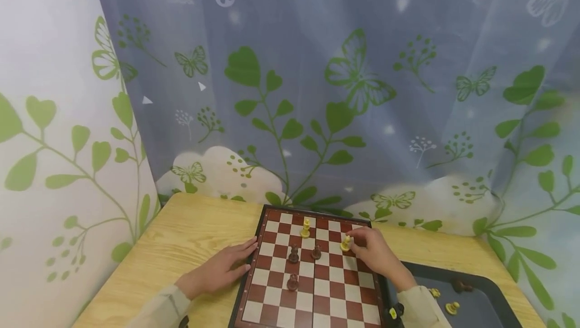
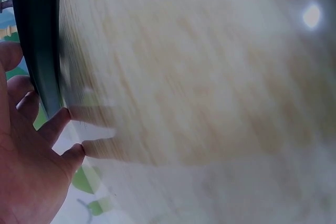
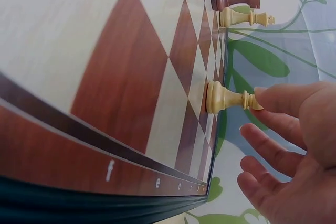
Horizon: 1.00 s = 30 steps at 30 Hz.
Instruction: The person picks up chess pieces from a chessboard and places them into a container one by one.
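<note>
My right hand pinches the top of a cream chess piece between thumb and index finger, the other fingers spread loosely. Its base is right at the squares near the far right of the chessboard; the fingertips hide its head. My left hand rests beside the board's left edge, fingertips touching the frame and holding no piece. In the left wrist view, the fingers lie against the dark rim. A cream king stands near the far edge. Several dark pieces, including a rook, stand mid-board.
A dark tray sits right of the board, partly behind the right forearm. In it lie a dark piece and cream pieces, one a cream piece near the middle. A patterned curtain hangs behind the wooden table.
</note>
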{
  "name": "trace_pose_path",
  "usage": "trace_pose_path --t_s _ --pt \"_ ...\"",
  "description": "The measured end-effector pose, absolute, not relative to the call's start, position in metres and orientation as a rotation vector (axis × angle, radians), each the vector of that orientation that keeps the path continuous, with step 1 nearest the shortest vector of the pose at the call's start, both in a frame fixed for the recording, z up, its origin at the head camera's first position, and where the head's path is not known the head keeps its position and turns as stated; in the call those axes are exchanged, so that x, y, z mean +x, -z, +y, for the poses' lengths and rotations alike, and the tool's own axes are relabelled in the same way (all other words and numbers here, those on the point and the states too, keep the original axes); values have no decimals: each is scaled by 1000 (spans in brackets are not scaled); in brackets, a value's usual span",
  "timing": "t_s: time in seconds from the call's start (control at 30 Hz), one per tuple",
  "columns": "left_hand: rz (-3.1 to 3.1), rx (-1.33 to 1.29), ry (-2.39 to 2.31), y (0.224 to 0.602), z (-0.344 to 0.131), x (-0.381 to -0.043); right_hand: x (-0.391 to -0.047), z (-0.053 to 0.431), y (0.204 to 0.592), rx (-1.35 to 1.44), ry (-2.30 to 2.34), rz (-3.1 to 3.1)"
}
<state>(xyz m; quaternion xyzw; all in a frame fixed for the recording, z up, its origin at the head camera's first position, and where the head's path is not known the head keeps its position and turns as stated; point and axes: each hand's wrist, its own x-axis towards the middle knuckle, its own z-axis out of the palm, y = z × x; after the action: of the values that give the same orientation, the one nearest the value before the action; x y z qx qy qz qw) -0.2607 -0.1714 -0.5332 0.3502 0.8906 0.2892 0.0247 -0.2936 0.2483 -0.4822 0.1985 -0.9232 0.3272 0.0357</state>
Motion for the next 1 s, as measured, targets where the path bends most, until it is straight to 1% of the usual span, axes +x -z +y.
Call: trace_pose_path --t_s 0.4,0.57,0.83,1.0 --pt "2744 1065 -901 533 -172 -261 -295 245 485 567 -1023 -2812" --pt "2756 1098 -889 534 -173 -262 -296 242 487 546 -1006 -2804" --pt "2754 1110 -895 535 -172 -261 -287 237 480 372 -1131 -2764" --pt "2754 1095 -896 533 -172 -262 -284 239 475 374 -1135 -2706"
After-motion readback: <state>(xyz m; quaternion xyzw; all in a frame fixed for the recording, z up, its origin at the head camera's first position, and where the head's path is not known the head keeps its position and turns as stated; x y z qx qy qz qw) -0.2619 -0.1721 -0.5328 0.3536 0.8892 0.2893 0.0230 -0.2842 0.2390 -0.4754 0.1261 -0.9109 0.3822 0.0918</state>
